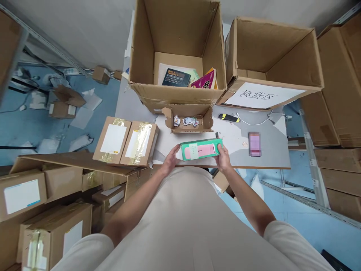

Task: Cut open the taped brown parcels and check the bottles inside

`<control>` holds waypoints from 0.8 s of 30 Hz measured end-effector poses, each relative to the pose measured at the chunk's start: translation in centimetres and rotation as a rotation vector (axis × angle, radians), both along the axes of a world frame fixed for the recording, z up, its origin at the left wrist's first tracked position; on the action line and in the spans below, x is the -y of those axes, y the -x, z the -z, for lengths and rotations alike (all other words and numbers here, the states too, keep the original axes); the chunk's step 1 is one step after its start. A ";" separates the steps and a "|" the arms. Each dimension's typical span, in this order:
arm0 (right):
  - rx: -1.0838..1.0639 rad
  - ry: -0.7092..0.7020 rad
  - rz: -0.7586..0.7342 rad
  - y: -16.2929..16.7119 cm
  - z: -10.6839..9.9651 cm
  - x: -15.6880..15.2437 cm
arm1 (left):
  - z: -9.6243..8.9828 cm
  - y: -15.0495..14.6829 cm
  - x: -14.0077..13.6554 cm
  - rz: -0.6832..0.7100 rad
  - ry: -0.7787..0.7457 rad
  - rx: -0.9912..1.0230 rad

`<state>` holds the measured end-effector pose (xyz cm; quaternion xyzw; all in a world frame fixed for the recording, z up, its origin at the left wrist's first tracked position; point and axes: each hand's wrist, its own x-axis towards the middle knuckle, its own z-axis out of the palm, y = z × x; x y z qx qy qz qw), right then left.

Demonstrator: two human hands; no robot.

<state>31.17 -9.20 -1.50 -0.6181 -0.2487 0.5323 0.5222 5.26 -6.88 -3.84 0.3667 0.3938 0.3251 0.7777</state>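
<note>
A long green box (201, 150) with a pink item pictured on its face is held level between my two hands, close to my body at the table's front edge. My left hand (170, 159) grips its left end, where a whitish flap or end piece shows. Around the right end, my right hand (223, 158) is closed with the thumb on top. Just beyond the green box stands a small open cardboard box (191, 128) with crumpled paper (190, 121) inside. A black and yellow utility knife (229, 117) lies to the right of that box.
Two large open cartons stand at the back: one (177, 94) holds books, the other (282, 75) bears a handwritten sign. Two taped boxes (138, 143) sit at the left. A blurred pink phone-like object (255, 144) and a white cable (252, 121) lie right on the table (270, 160).
</note>
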 end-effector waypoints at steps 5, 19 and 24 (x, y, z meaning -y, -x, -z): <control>-0.549 0.221 -0.018 4.6 1.7 1.0 | -3.9 -3.7 0.0 -0.068 -0.390 -0.206; 0.088 0.116 -0.085 4.8 2.6 -0.7 | 2.7 -4.2 -0.9 -0.041 -0.655 -0.505; 0.344 -0.274 -0.340 4.6 -0.8 0.8 | 3.6 -3.5 -0.6 0.032 -0.646 -0.528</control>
